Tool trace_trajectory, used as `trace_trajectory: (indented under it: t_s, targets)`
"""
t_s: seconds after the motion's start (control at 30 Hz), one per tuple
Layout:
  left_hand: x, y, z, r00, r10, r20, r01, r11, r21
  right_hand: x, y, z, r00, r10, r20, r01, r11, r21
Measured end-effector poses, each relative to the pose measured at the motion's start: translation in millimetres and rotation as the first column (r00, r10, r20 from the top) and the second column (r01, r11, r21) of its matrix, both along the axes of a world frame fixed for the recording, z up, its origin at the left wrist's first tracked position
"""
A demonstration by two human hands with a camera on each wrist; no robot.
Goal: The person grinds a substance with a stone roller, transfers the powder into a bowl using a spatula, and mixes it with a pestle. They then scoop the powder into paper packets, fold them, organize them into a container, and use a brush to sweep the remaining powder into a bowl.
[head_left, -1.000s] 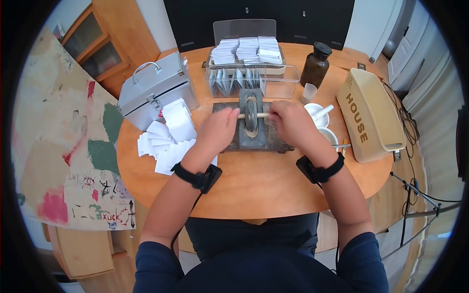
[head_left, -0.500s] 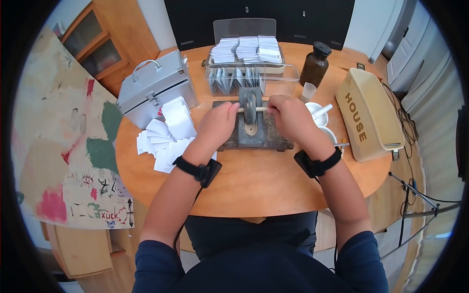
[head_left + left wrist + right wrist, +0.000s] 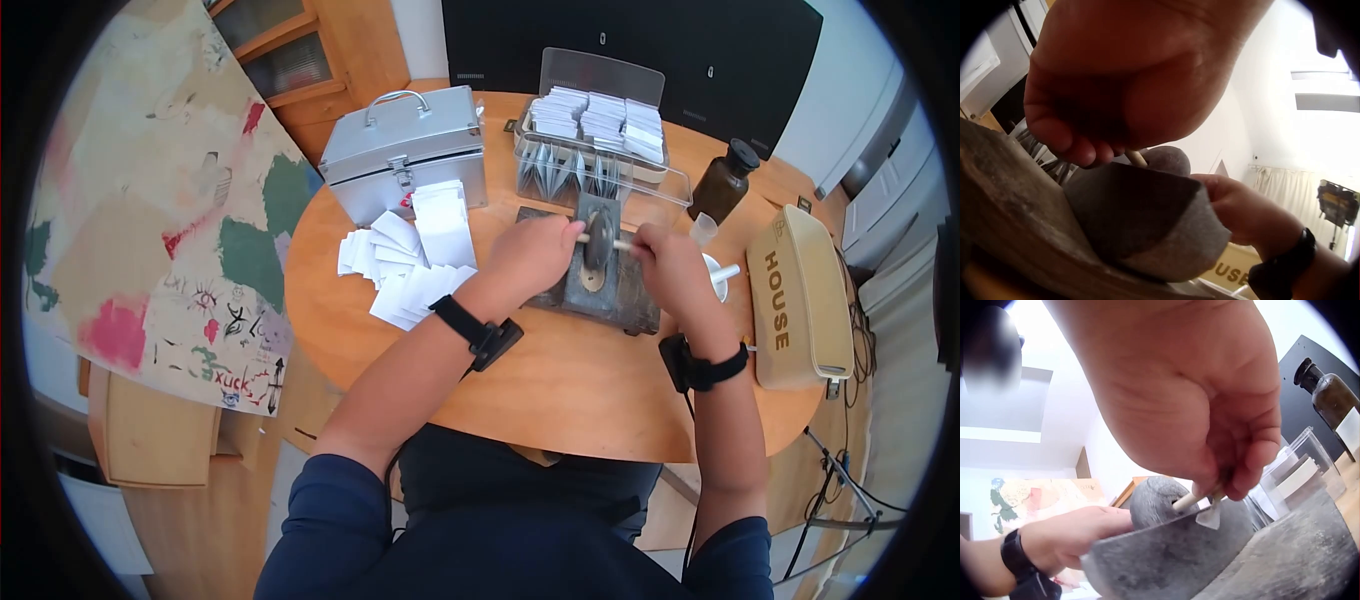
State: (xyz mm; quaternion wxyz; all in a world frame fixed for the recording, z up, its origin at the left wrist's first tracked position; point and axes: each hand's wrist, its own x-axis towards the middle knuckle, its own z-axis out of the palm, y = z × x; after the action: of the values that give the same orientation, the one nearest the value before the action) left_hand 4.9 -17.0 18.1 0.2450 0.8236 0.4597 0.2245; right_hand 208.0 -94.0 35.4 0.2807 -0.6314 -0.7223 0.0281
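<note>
A grey stone grinding wheel [image 3: 600,240] stands upright in the slot of a boat-shaped stone trough [image 3: 590,302], which sits on a dark base [image 3: 638,318]. A pale wooden rod [image 3: 1186,501] passes through the wheel's centre and sticks out on both sides. My left hand [image 3: 545,255] grips the rod's left end, fingers curled round it. On the other side my right hand [image 3: 672,272] holds the right end, thumb and fingers closed on the wood. In the left wrist view the trough's wall [image 3: 1141,219] hides the wheel's lower part.
White paper packets [image 3: 440,225] lie left of the trough, beside a silver metal case [image 3: 405,150]. Behind stands a clear box [image 3: 650,185] of packets. A brown bottle [image 3: 722,188], small plastic cup [image 3: 703,228], white bowl [image 3: 720,290] and beige HOUSE bin [image 3: 780,325] are on the right.
The wheel rolled toward the trough's far end between the first two frames and is still past the middle. The head view has turned, shifting the table rightward. Both hands keep their hold.
</note>
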Motion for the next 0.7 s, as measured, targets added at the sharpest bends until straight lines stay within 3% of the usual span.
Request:
trace_trajectory:
  t_s: [0.17, 0.23, 0.3, 0.4, 0.53, 0.6, 0.7]
  targets:
    - [-4.6, -8.9, -4.7, 0.999, -0.040, -0.003, 0.040, 0.999, -0.002, -4.2, -15.0, 6.0, 1.000, 0.013, -0.011, -0.015, 0.991, -0.130]
    - [-0.2, -0.5, -4.0, 0.999, -0.036, -0.017, 0.036, 0.999, 0.001, -0.1, 2.5, -5.9, 1.000, 0.019, 0.001, -0.019, 0.996, 0.085]
    - [4.8, 7.2, -3.4, 1.000, 0.015, 0.003, -0.015, 1.000, -0.019, 0.1, 5.0, -4.0, 1.000, -0.008, -0.005, 0.009, 0.992, 0.129]
    - [-1.6, -4.7, -3.8, 1.000, -0.027, -0.014, 0.027, 1.000, -0.016, 0.5, -6.5, 1.6, 0.999, 0.020, -0.030, -0.021, 1.000, -0.023]
    - [-5.2, -4.8, -10.2, 0.999, -0.027, -0.018, 0.027, 0.999, -0.026, -0.3, -13.4, 3.9, 0.999, 0.024, -0.023, -0.025, 0.996, -0.083]
    - [1.1, 3.1, -7.9, 1.000, 0.007, 0.009, -0.006, 0.999, -0.045, 2.5, 3.1, -6.6, 0.999, 0.022, 0.024, -0.025, 0.993, 0.119]
    - [5.7, 9.8, -2.3, 1.000, -0.023, 0.012, 0.023, 1.000, -0.021, 2.3, 9.4, -10.8, 0.999, -0.044, 0.020, 0.042, 0.993, 0.107]
